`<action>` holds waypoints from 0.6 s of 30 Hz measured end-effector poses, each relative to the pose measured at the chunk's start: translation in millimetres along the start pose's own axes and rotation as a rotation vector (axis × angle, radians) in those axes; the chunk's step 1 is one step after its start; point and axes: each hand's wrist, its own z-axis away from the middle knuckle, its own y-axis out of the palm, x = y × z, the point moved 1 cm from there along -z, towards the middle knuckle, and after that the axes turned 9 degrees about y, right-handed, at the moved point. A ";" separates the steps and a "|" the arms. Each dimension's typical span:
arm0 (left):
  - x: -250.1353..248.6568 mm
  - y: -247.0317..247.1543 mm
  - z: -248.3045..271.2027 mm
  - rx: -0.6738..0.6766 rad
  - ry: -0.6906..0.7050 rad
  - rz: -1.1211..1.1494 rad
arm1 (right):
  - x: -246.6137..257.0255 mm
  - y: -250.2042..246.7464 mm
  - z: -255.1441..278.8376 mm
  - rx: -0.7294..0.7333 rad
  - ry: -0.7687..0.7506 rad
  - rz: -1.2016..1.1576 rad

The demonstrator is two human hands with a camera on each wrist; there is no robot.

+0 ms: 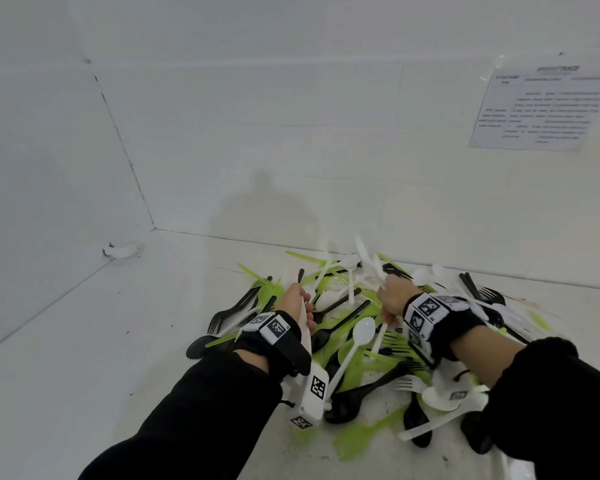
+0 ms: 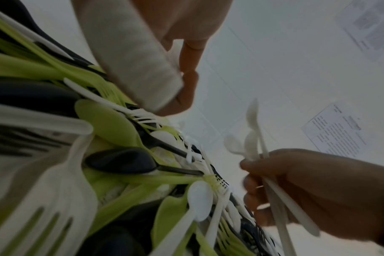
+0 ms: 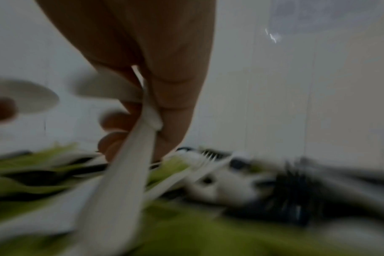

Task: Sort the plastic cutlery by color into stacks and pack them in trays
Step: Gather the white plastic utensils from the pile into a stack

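Nearest the head camera are two black sleeves (image 1: pixel 194 410) reaching forward, each wrist strapped with a tagged camera unit. On the left, the left hand (image 1: pixel 293 303) has its fingers curled round a flat white piece (image 2: pixel 129 57), blurred in its own wrist view, so I cannot tell whether it is one handle or several. Below and between the hands lies the cutlery pile (image 1: pixel 354 344): green, black and white forks and spoons tangled on the white tabletop (image 1: pixel 118 341), with a loose white spoon (image 1: pixel 362 332) on top. On the right, the right hand (image 1: pixel 394 297) is clamped round a bundle of white spoons (image 2: pixel 253 143), bowls fanned upward, handles passing through the fist.

As a judgement, white is being gathered first and the sorting is barely begun. The risks are plain: the fanned bundle could splay and drop a piece back into the pile if the fist slackens while reaching for more, and interlocked tines may drag a green or black fork up along with a white one.

No tray appears in any view. The right wrist picture is badly smeared; only the thumb and fingers pinching white handles (image 3: pixel 129 155) read clearly. The wall sheet (image 1: pixel 544 105) is illegible, and the pile's near edge is cut off by the arms.
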 end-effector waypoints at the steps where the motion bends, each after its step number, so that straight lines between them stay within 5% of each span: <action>1: 1.2 1.8 2.1 0.006 -0.008 0.003 | 2.7 8.1 5.8 0.044 -0.016 0.024; 5: 1.9 1.2 9.5 0.012 -0.017 0.000 | 19.9 42.5 23.5 0.191 0.068 -0.061; 15: 3.8 -33.8 27.5 0.025 -0.032 0.017 | 33.4 63.9 35.9 0.042 0.196 -0.113; 18: 8.6 -35.7 30.8 0.034 -0.022 0.005 | 27.9 53.3 38.3 -0.040 0.136 -0.359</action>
